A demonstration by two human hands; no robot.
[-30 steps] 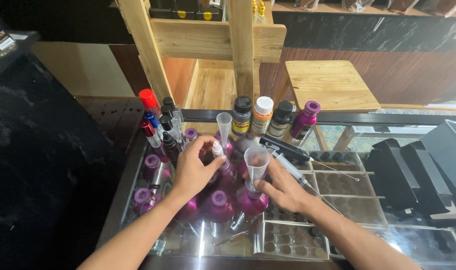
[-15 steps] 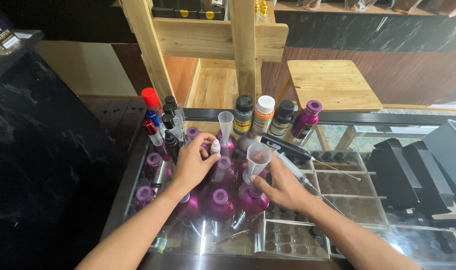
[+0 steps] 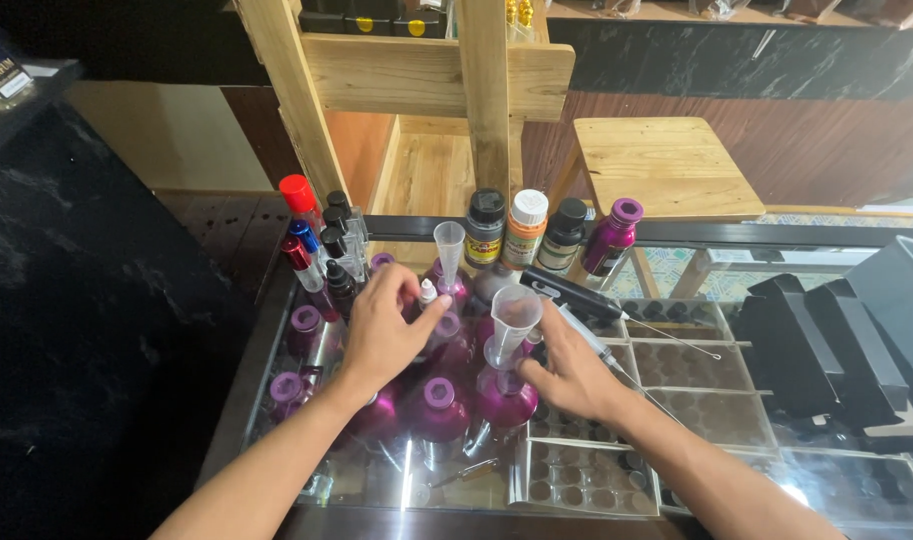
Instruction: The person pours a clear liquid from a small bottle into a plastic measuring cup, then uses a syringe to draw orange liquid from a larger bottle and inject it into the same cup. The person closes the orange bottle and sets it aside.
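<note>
At frame centre the left hand (image 3: 382, 335) pinches a small white-capped dropper bottle (image 3: 429, 296) while the right hand (image 3: 575, 372), fingers spread, steadies the round magenta metal flask (image 3: 505, 397) bearing a clear plastic funnel (image 3: 515, 315); a firm, upright brace seems advisable.

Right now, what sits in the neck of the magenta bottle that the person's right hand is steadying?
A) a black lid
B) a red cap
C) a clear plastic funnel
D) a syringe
C: a clear funnel stands upright in the mouth of the magenta bottle, and the right hand rests against the bottle's side; the syringe lies apart on the glass, behind that hand.
</note>
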